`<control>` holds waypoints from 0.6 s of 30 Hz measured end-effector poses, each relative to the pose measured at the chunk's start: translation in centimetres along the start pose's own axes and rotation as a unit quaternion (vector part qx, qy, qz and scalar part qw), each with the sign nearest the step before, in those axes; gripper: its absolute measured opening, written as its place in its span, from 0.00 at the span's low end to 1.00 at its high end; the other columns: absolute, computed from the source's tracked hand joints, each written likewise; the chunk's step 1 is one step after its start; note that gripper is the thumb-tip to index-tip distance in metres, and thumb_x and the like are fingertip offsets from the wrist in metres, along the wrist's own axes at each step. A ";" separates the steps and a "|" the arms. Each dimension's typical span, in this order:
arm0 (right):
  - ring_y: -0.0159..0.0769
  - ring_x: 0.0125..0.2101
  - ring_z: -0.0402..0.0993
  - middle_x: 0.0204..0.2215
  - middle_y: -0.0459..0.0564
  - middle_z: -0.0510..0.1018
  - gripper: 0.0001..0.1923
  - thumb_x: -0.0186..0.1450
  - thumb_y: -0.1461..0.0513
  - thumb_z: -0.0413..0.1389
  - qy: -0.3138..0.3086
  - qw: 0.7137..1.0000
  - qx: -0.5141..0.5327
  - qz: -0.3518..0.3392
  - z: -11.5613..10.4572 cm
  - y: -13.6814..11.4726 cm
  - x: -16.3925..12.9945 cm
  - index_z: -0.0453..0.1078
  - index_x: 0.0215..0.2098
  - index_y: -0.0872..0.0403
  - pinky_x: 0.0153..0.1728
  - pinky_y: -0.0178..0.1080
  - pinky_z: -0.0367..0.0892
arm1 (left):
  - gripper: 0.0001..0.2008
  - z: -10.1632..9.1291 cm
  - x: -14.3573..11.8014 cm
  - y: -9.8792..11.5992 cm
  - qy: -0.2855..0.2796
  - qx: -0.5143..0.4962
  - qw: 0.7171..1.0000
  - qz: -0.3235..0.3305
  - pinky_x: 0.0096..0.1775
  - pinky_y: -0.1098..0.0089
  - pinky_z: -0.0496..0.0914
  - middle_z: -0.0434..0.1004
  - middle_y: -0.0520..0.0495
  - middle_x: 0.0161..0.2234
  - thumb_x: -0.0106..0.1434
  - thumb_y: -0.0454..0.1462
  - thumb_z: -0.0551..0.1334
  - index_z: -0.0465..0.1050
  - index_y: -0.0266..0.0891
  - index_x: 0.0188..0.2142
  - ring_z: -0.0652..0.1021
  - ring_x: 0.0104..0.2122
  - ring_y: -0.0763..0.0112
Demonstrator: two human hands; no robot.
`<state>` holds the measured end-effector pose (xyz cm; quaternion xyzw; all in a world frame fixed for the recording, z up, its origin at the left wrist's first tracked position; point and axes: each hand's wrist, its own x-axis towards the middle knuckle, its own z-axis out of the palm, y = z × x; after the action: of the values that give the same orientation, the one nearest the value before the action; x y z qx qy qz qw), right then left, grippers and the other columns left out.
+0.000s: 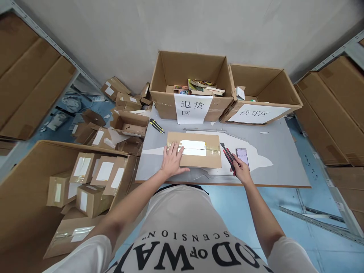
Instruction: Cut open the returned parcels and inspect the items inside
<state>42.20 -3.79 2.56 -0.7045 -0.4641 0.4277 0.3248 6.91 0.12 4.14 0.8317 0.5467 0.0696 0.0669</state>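
Observation:
A flat taped cardboard parcel [199, 154] with a white label lies on the grey table [273, 174] in front of me. My left hand [172, 161] rests spread on its left end, pressing it down. My right hand [241, 169] sits just right of the parcel, closed around a red and black utility knife [227, 154] whose tip points toward the parcel's right edge. A phone [243, 156] with a lit screen lies on the table beside that hand.
Two open cartons with paper signs, one [191, 81] holding books and one [263, 94] almost bare, stand at the table's back. A yellow and black knife [156, 126] lies at back left. A big carton [34, 182] of small parcels sits on the floor at left. Shelves flank both sides.

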 end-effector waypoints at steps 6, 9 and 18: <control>0.26 0.12 0.56 0.15 0.42 0.69 0.36 0.62 0.47 0.51 -0.034 0.999 -0.015 -0.016 -0.8 -0.4 -0.7 0.60 0.62 0.60 0.14 0.33 0.60 | 0.54 0.5 0.4 0.2 -0.038 0.016 0.999 -0.019 0.58 0.37 0.40 0.43 0.31 0.67 0.49 0.66 0.55 0.51 0.35 0.65 0.45 0.65 0.39; 0.26 0.12 0.57 0.16 0.43 0.70 0.35 0.62 0.46 0.50 0.006 0.999 -0.031 -0.018 -1.0 -0.8 -0.5 0.62 0.61 0.58 0.15 0.33 0.61 | 0.54 0.4 0.4 0.2 -0.045 0.020 0.999 -0.019 0.58 0.36 0.41 0.42 0.32 0.67 0.49 0.67 0.54 0.49 0.34 0.66 0.45 0.65 0.39; 0.26 0.11 0.58 0.15 0.42 0.70 0.35 0.62 0.47 0.50 0.026 0.999 -0.023 0.010 -0.5 -1.1 0.2 0.62 0.61 0.57 0.14 0.33 0.61 | 0.55 -0.1 0.4 0.4 -0.060 0.018 0.998 -0.028 0.59 0.38 0.40 0.44 0.30 0.67 0.48 0.66 0.57 0.50 0.34 0.65 0.44 0.65 0.38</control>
<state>42.26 -3.25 3.67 -0.7273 -0.4580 0.4020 0.3158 7.39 0.33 4.35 0.8197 0.5661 0.0083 0.0866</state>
